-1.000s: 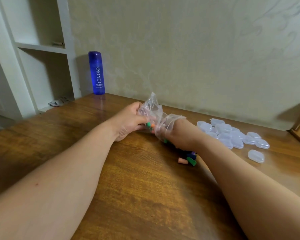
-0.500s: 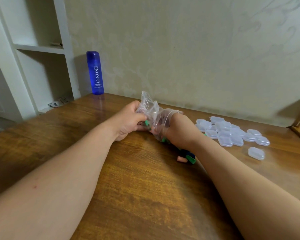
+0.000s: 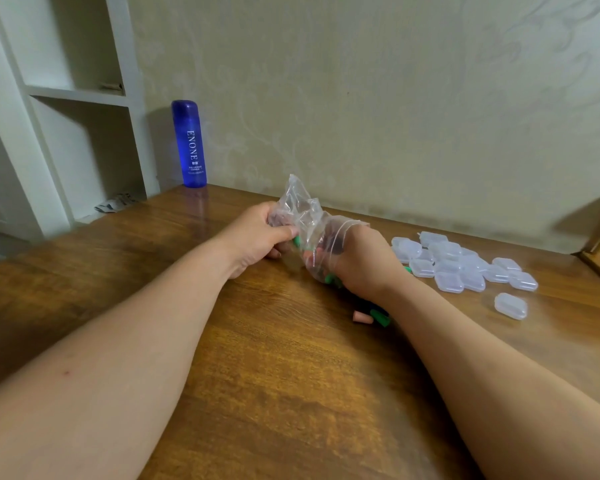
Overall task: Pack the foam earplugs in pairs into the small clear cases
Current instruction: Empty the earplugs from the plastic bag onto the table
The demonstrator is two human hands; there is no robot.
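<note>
- Two bare forearms reach from the near edge of a wooden desk (image 3: pixel 274 393) toward its middle.
- Just under the right wrist, a few loose foam earplugs (image 3: pixel 371 316), one pink and the rest green, lie on the desk. This little heap looks the same as a second ago.
- The right hand (image 3: pixel 361 261) is pushed into the mouth of a clear plastic bag (image 3: pixel 305 216). The film drapes over its knuckles and hides the fingers, so it cannot be told whether they hold anything.
- The left hand (image 3: pixel 257 237) grips the other end of the bag, thumb pinching the film and fingers curled round it.
- Over the last second both hands have stayed where they were, and the bag has only crumpled a little more. Coloured bagged earplugs (image 3: pixel 296 241) still show through the film, so the emptying step seems unfinished and no pairing has begun.
- Toward the far right edge sits a cluster of small clear cases (image 3: pixel 458 265), with one lone case (image 3: pixel 510 305) lying nearer. None shows colour inside, and none has been touched.
- At the far left corner a blue bottle (image 3: pixel 189 143) stands against the wall, beside a white shelf unit (image 3: pixel 66 95).
</note>
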